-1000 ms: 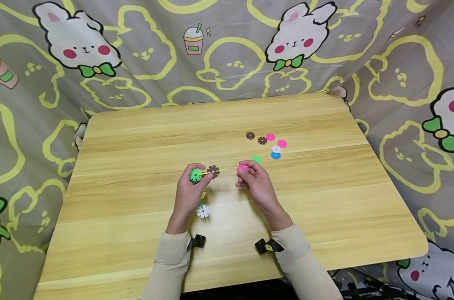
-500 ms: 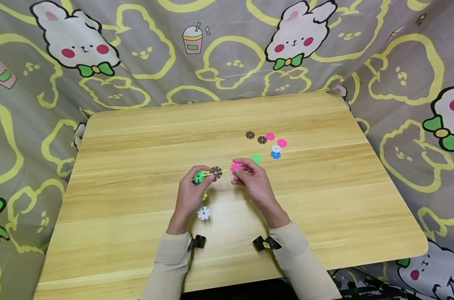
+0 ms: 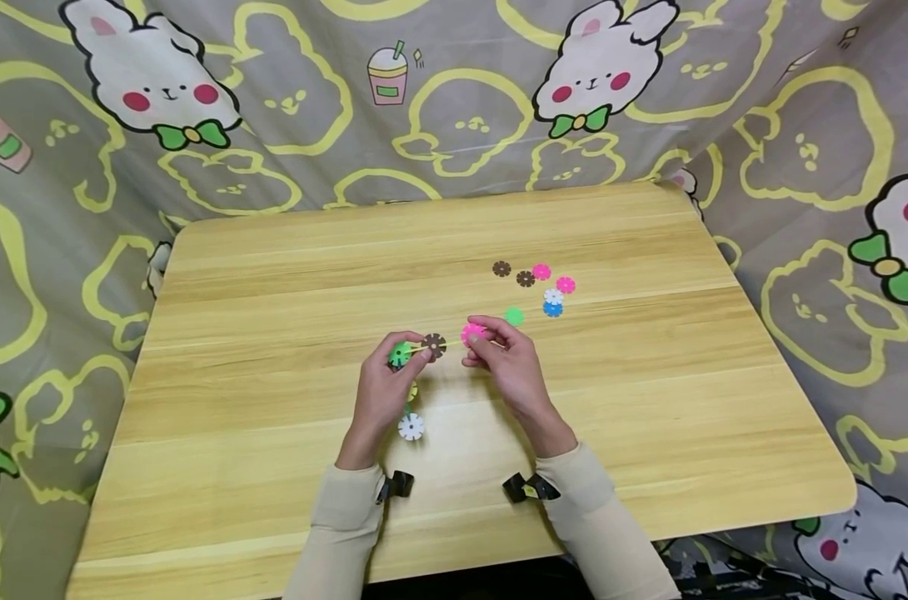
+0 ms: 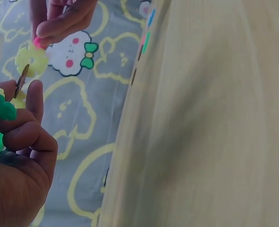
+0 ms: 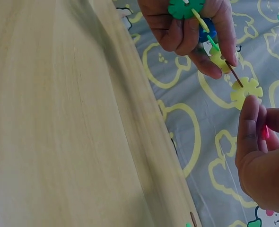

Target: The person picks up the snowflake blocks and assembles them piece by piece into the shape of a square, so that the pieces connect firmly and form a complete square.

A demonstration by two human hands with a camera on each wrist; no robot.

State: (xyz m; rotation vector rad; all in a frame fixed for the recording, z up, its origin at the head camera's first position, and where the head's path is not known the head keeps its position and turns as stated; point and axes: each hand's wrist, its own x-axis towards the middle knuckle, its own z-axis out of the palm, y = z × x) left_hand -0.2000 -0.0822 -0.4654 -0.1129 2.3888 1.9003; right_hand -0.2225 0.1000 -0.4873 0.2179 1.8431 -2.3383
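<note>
My left hand (image 3: pixel 381 383) pinches a chain of notched plastic snowflake discs between thumb and fingers. A green disc (image 3: pixel 399 353) of the chain lies against the palm, and a brown disc (image 3: pixel 434 346) juts past the fingertips. From the brown one a yellow disc (image 5: pixel 246 93) sticks out toward the right hand, edge-on in the head view. The chain's other end hangs below the left hand, with a yellow disc and a white disc (image 3: pixel 411 427). My right hand (image 3: pixel 510 358) pinches a pink disc (image 3: pixel 472 335) right at the yellow disc's rim, its fingers covering much of it in both wrist views.
On the wooden table (image 3: pixel 274 317), beyond the right hand, lie several loose discs: two brown (image 3: pixel 502 269), two pink (image 3: pixel 566 285), a green disc (image 3: pixel 514 317), and a white disc (image 3: pixel 554 296) overlapping a blue disc (image 3: pixel 552 309). A patterned curtain (image 3: pixel 274 92) surrounds the table.
Over the first half second the right hand brought the pink disc left, up to the yellow disc's rim. Since then both hands have barely moved; the left has shifted slightly right with the chain.
</note>
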